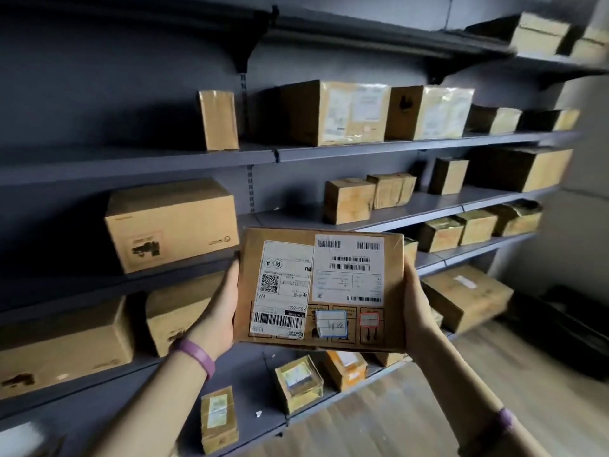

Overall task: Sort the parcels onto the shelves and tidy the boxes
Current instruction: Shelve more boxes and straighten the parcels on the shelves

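Note:
I hold a flat brown cardboard parcel (321, 288) with white shipping labels up in front of the grey shelves. My left hand (219, 308) grips its left edge and my right hand (420, 308) grips its right edge, fingers hidden behind the box. A bare stretch of the middle shelf (283, 216) lies just above and behind the parcel, between a large box with a printed picture (171, 224) on the left and a small cube box (349, 201) on the right.
Grey wall shelves (329, 151) carry many cardboard boxes on every level. Small parcels (298, 384) sit on the lowest shelf below my hands. A larger box (466, 296) stands low at the right. Wooden floor (428, 407) and a dark object (566, 328) lie to the right.

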